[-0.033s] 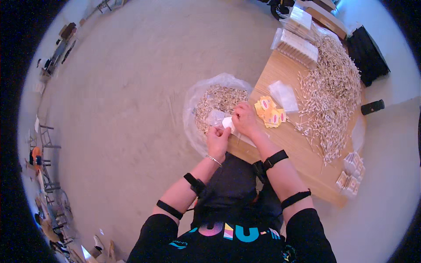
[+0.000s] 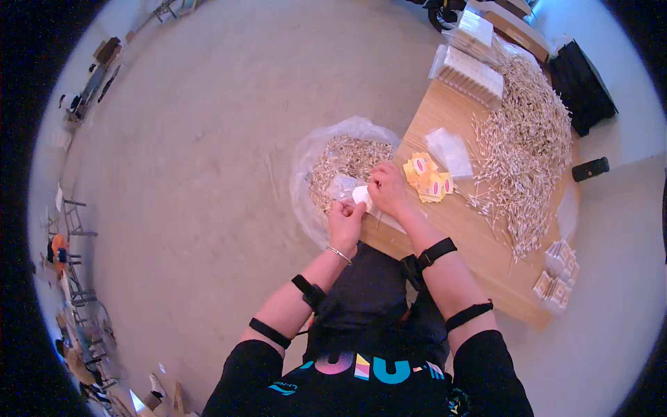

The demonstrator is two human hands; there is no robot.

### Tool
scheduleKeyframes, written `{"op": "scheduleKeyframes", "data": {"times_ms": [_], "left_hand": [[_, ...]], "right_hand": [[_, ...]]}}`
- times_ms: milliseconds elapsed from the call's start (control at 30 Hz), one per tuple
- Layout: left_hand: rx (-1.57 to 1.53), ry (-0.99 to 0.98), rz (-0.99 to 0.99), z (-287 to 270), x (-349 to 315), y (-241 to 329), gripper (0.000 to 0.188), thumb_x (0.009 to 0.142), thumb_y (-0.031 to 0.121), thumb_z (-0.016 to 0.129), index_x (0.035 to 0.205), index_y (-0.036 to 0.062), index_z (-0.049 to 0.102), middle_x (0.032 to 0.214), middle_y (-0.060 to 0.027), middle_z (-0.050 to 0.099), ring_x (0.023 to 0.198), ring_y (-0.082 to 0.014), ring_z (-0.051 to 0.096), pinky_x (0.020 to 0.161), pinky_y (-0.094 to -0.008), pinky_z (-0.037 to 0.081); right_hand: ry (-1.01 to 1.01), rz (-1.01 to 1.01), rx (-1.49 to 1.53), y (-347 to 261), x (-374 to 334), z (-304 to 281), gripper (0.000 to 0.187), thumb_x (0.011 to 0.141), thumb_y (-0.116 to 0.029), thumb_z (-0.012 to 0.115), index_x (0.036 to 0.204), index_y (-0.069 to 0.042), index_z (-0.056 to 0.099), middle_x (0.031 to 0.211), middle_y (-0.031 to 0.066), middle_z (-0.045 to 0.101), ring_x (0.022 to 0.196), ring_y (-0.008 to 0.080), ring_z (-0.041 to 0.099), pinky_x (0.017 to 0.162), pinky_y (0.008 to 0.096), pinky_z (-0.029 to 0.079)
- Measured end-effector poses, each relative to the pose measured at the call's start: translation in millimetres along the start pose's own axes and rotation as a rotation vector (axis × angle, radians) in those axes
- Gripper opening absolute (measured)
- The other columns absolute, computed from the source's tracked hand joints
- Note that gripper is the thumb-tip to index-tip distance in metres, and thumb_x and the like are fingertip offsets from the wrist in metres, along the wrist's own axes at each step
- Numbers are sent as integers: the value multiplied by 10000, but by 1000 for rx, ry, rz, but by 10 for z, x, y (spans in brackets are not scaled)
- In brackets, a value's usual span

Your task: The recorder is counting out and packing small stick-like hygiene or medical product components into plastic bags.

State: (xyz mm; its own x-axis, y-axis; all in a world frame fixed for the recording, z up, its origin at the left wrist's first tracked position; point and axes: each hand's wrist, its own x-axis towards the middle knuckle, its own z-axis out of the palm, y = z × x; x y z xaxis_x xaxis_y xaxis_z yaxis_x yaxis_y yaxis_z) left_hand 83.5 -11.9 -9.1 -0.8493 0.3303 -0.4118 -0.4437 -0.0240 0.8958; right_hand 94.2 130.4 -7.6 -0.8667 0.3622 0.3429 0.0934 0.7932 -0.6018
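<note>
At the table's near left corner both hands are close together over a white card (image 2: 361, 197) and a small clear plastic bag (image 2: 341, 187). My left hand (image 2: 344, 224) pinches the bag and card from below, thumb and fingers pressed together. My right hand (image 2: 389, 187) has its fingers closed at the card's right edge; what lies between the fingertips is partly hidden. Just right of it lie several yellow cards (image 2: 429, 182) in a loose pile. Flat clear bags (image 2: 450, 151) rest beyond them. A heap of cotton swabs (image 2: 528, 132) covers the table's right side.
Behind my hands a large clear bag (image 2: 303, 163) full of cotton swabs stands beside the wooden table (image 2: 431, 118). Packed bundles (image 2: 472, 73) sit at the far end, small packs (image 2: 556, 278) at the near right. A black cylinder (image 2: 590, 170) and black crate (image 2: 580, 87) are further right.
</note>
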Motion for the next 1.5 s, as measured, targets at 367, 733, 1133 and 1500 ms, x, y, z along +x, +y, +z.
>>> {"op": "scheduleKeyframes", "data": {"times_ms": [367, 733, 1133, 1500], "left_hand": [[512, 120, 362, 46, -48, 170, 290, 740, 113, 707, 957, -10, 559, 721, -22, 545, 626, -85, 499, 564, -237, 426], [319, 83, 249, 106, -23, 183, 331, 765, 117, 673, 1045, -23, 563, 735, 4, 537, 630, -67, 475, 561, -223, 413], [278, 46, 280, 66, -85, 123, 146, 809, 89, 626, 904, -6, 570, 759, -13, 571, 657, -69, 505, 582, -234, 422], [76, 111, 203, 116, -70, 65, 147, 823, 99, 623, 900, -12, 565, 781, -12, 570, 678, -78, 515, 607, -231, 438]], "right_hand": [[-8, 93, 275, -24, 38, -190, 93, 639, -130, 617, 630, -39, 598, 830, 127, 599, 886, 309, 554, 791, 400, 439], [85, 101, 306, -2, 49, -102, 92, 626, -127, 591, 594, -41, 585, 766, 123, 582, 828, 309, 559, 769, 400, 446], [-64, 149, 228, 64, 18, -145, 81, 654, -88, 588, 636, -12, 565, 883, 99, 588, 901, 257, 553, 763, 341, 456], [-49, 115, 270, 61, 44, -122, 99, 646, -107, 584, 624, -13, 559, 872, 114, 578, 885, 274, 547, 780, 350, 450]]}}
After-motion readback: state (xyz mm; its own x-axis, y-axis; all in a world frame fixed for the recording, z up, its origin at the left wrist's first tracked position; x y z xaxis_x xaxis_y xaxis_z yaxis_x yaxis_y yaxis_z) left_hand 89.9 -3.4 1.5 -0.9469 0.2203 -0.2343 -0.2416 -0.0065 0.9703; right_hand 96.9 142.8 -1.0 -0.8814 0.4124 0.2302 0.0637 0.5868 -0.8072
